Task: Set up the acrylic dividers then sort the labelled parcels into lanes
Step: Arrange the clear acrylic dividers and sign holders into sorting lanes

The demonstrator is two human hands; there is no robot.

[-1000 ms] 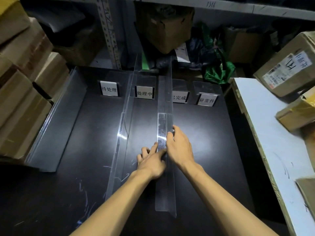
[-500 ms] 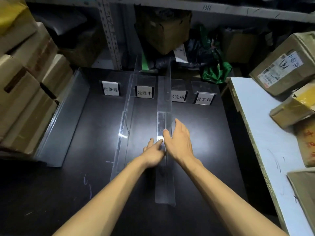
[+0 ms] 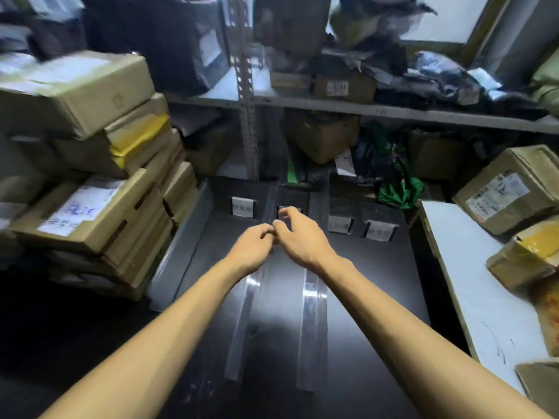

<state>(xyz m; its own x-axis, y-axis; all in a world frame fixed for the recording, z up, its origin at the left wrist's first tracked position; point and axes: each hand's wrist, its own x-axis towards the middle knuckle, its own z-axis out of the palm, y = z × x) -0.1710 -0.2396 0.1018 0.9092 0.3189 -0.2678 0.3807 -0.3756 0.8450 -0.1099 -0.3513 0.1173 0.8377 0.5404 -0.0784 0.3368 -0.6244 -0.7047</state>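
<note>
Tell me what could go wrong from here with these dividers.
1. The left hand and right hand hover over the left divider and right divider, which are nearly invisible on the dark table; a forearm could nudge one crooked.
2. A grey panel, likely another divider, leans against the box stack at the left; shifting boxes might tip or trap it.

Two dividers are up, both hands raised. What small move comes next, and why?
Probably reach the left hand to the acrylic panel leaning against the boxes. Only the left divider and right divider stand, yet the third label and fourth label share one undivided lane. That hand and the right hand look empty.
</note>
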